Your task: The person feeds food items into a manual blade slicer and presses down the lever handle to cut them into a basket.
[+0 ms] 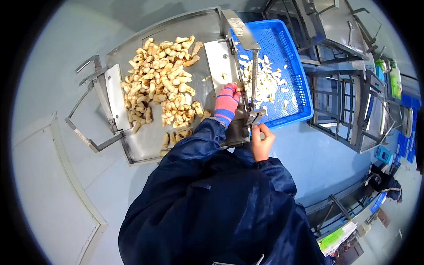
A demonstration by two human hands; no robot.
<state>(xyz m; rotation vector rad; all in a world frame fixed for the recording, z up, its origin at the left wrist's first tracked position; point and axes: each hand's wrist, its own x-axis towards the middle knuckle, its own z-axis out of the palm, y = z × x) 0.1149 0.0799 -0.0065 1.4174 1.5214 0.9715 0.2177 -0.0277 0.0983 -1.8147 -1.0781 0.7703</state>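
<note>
My left hand (227, 104), in a pink and blue striped glove, lies at the edge of a white cutting board (216, 59). Its fingers are closed on a small pale piece, mostly hidden, beside the blade. My bare right hand (263, 140) is closed round the near end of a long metal lever blade (254, 79), which is hinged at the far end. A heap of tan, elongated mushrooms (161, 77) covers the steel tray (202, 86) left of my gloved hand. Small white cut pieces (265, 86) lie in a blue plastic basket (304, 99) beyond the blade.
A second lever frame (104, 99) with a white board (116, 97) stands at the tray's left end. Metal racks (349, 106) are on the right, past the basket. Farther off at lower right is a bench (335, 207) with a green and white package (335, 238).
</note>
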